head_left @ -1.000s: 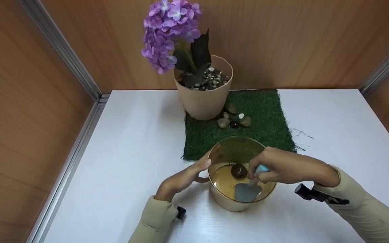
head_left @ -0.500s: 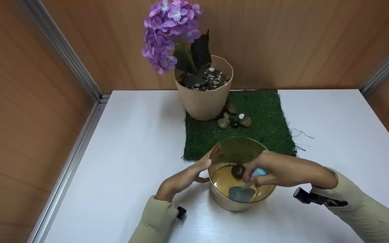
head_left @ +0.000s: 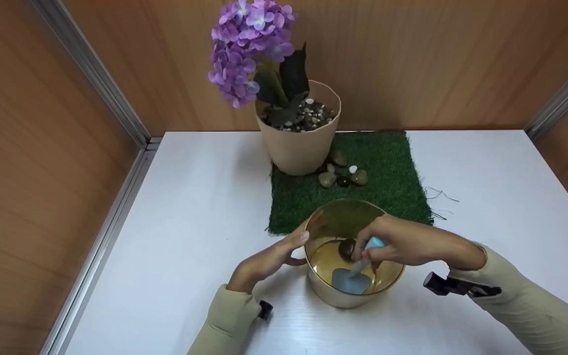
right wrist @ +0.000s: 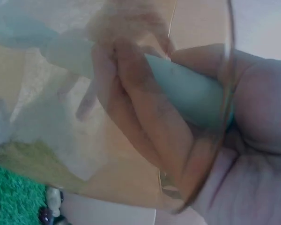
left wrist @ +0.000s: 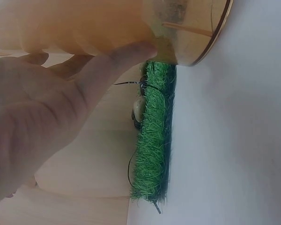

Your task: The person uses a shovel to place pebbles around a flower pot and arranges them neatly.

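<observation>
An amber see-through bowl point(head_left: 343, 301) with a gold rim stands on the white table. My left hand point(head_left: 269, 259) holds its left wall, thumb and fingers spread round the curve; in the left wrist view the same hand point(left wrist: 47, 103) lies along the wall. Inside the bowl, my right hand point(head_left: 402, 241) grips the light blue handle point(head_left: 375, 242) of a small trowel point(head_left: 350, 281). The trowel's grey-blue blade points down toward the bowl's near side. A dark, glossy round stone point(head_left: 346, 249) is in the bowl, partly covered by my right fingers. Through the amber wall, the right wrist view shows fingers wrapped on the handle point(right wrist: 187, 93).
Behind the bowl lies a green artificial grass mat point(head_left: 392, 172) with several pebbles point(head_left: 327, 179) on it. A beige pot point(head_left: 296, 150) with purple flowers point(head_left: 244, 49) stands at its back left corner. Wood panels point(head_left: 437, 64) enclose the table point(head_left: 200, 197).
My right hand and the trowel have shifted slightly left inside the bowl, dipping and then rising a little. My left hand and the bowl have stayed in place.
</observation>
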Motion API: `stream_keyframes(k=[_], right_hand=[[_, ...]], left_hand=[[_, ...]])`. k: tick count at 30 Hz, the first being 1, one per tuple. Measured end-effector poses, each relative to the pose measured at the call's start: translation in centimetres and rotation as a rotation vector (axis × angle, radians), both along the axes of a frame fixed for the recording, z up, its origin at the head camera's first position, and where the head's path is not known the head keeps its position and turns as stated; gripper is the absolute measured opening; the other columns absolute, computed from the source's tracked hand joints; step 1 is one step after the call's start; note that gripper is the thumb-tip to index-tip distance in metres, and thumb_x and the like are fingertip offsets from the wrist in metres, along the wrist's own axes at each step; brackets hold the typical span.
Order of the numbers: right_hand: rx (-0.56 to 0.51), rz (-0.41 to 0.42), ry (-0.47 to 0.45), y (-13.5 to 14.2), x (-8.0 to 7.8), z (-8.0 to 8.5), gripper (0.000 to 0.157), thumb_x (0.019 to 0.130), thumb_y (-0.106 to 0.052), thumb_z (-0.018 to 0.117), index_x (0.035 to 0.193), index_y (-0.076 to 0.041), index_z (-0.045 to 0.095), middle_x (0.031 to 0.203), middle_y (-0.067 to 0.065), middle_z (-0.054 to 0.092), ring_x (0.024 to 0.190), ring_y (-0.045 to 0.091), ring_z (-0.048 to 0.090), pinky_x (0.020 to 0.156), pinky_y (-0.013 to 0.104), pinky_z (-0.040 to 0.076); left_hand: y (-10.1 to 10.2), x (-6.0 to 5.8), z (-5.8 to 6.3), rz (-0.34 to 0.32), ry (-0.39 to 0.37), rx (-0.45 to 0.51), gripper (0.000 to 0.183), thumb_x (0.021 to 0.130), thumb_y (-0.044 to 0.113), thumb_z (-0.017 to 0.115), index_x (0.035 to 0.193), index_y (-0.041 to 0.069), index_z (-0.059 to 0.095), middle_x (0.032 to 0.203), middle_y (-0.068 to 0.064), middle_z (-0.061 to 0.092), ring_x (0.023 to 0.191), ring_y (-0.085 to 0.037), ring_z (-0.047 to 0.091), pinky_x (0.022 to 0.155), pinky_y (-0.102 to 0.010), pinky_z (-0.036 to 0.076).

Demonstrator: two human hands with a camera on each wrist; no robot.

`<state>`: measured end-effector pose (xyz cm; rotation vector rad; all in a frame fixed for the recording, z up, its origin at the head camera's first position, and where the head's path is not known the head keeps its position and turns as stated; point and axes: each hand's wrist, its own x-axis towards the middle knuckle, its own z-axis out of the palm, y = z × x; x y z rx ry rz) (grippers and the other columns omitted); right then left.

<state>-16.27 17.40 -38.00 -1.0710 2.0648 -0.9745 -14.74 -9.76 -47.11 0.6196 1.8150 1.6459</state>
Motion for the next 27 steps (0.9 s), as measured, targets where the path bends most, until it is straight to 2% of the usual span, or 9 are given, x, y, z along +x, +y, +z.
stream_keyframes(k=[8, 11, 17, 23, 27], right_hand=[[-0.033, -0.052, -0.162, 0.2, -0.1, 0.3, 0.021, 0.09, 0.006, 0.05, 0.097, -0.001, 0.069, 0.104, 0.019, 0.061, 0.078, 0.02, 0.068, 0.069, 0.035, 0.054], [-0.035, -0.053, -0.169, 0.2, -0.1, 0.4, 0.02, 0.09, 0.005, 0.051, 0.097, -0.001, 0.069, 0.105, 0.019, 0.061, 0.078, 0.02, 0.068, 0.069, 0.034, 0.054], [-0.003, 0.009, -0.124, 0.0, 0.0, 0.3, 0.017, 0.092, -0.002, 0.054, 0.099, -0.004, 0.07, 0.1, 0.013, 0.064, 0.077, 0.017, 0.067, 0.068, 0.033, 0.055], [-0.063, -0.048, -0.204, 0.8, -0.3, 0.5, 0.019, 0.093, 0.0, 0.051, 0.1, 0.001, 0.068, 0.108, 0.016, 0.061, 0.086, 0.024, 0.067, 0.072, 0.035, 0.054], [-0.115, -0.069, -0.221, 1.6, -0.6, 0.7, 0.018, 0.094, -0.001, 0.051, 0.1, 0.001, 0.068, 0.109, 0.015, 0.063, 0.094, 0.029, 0.064, 0.073, 0.036, 0.053]], left_hand=[[0.1, 0.0, 0.1, 0.011, 0.0, -0.016, 0.052, 0.097, 0.05, 0.025, 0.144, 0.048, 0.005, 0.15, 0.021, 0.004, 0.138, -0.014, 0.01, 0.094, -0.048, 0.039], [0.1, -0.1, 0.1, 0.008, 0.002, -0.019, 0.051, 0.097, 0.05, 0.024, 0.144, 0.049, 0.005, 0.15, 0.022, 0.005, 0.138, -0.013, 0.011, 0.094, -0.048, 0.039], [0.1, 0.0, 0.0, 0.011, 0.009, -0.015, 0.053, 0.096, 0.054, 0.024, 0.144, 0.048, 0.004, 0.15, 0.021, 0.004, 0.138, -0.013, 0.01, 0.094, -0.048, 0.039], [0.1, 0.1, -0.1, 0.019, -0.001, -0.017, 0.054, 0.095, 0.055, 0.025, 0.144, 0.048, 0.005, 0.15, 0.022, 0.003, 0.138, -0.014, 0.011, 0.093, -0.047, 0.04], [0.0, 0.1, 0.0, 0.026, -0.005, -0.027, 0.054, 0.095, 0.056, 0.025, 0.144, 0.048, 0.005, 0.15, 0.021, 0.003, 0.138, -0.014, 0.01, 0.094, -0.048, 0.04]])
